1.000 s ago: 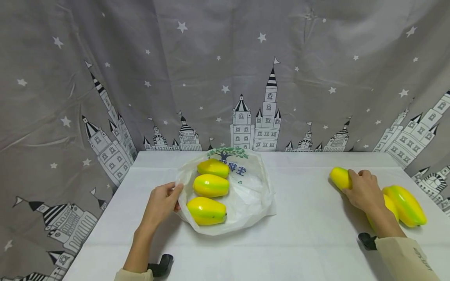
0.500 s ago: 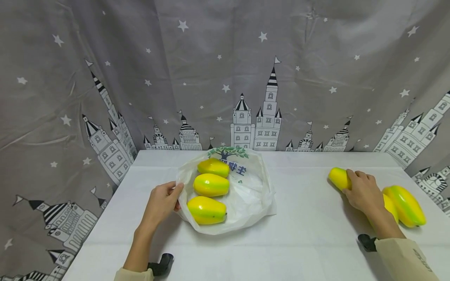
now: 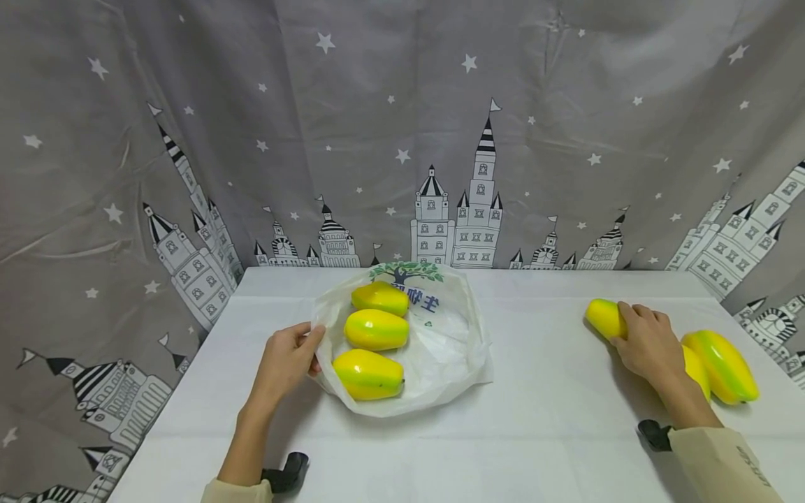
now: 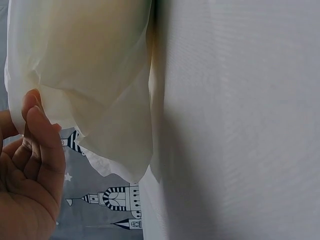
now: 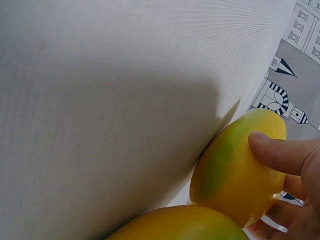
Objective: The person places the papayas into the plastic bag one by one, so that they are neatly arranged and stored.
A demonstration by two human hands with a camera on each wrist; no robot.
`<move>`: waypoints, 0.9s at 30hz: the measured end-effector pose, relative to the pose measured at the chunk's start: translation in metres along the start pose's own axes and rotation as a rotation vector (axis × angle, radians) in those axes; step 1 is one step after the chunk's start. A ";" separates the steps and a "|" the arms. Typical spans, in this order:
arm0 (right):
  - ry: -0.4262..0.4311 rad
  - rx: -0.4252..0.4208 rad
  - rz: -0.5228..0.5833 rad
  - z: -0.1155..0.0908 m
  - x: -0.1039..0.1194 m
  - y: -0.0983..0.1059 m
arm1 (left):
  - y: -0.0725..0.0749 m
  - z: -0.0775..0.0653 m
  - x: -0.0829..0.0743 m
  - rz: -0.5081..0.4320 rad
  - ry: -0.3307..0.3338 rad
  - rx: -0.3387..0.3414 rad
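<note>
A white plastic bag (image 3: 449, 356) with a tree print lies with its mouth wide toward me. Three yellow-green papayas (image 3: 376, 330) are stacked in a column along its left side. My left hand (image 3: 286, 360) pinches the bag's left rim between thumb and fingers; the left wrist view shows the thin film (image 4: 107, 80) hanging from the fingertips. Over on the right, my right hand (image 3: 648, 342) grips another papaya (image 3: 605, 319), thumb on one side and fingers round the other, as the right wrist view shows. The held papaya (image 5: 235, 165) is close over the white cloth.
Two more papayas lie at the right: one (image 3: 720, 367) in plain sight, the other (image 3: 696, 370) partly behind my right forearm. A white cloth (image 3: 528, 405) covers the table. Behind it hangs a grey curtain (image 3: 352, 140) with castles and stars.
Almost nothing differs. The view has shifted very slightly; both hands keep their holds on the bag and the papaya.
</note>
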State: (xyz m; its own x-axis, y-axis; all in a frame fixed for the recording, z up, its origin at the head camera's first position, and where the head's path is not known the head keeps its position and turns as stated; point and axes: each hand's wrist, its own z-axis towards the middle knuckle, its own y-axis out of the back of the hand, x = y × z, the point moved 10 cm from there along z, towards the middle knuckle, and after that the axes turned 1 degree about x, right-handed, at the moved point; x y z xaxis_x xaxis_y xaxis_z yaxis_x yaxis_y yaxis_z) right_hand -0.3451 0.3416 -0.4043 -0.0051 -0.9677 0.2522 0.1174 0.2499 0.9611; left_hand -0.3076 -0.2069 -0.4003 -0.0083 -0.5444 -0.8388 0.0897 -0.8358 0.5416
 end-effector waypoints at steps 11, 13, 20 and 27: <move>0.014 -0.017 0.004 -0.002 0.002 -0.001 | 0.000 0.000 0.000 0.001 0.006 -0.008; 0.030 -0.029 0.007 -0.003 0.005 0.000 | 0.000 0.000 0.000 0.004 0.004 -0.008; 0.106 -0.084 0.039 -0.007 0.024 0.007 | 0.000 0.000 -0.001 0.012 -0.001 -0.015; 0.168 -0.125 0.057 -0.013 0.043 0.017 | -0.001 0.000 -0.001 0.012 -0.003 -0.008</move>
State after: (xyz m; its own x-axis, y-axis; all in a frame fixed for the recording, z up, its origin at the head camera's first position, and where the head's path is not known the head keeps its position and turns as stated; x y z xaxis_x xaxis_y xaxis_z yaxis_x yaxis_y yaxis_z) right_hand -0.3308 0.3038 -0.3787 0.1696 -0.9469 0.2733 0.2351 0.3082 0.9218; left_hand -0.3079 -0.2054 -0.4003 -0.0100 -0.5545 -0.8321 0.0982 -0.8287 0.5510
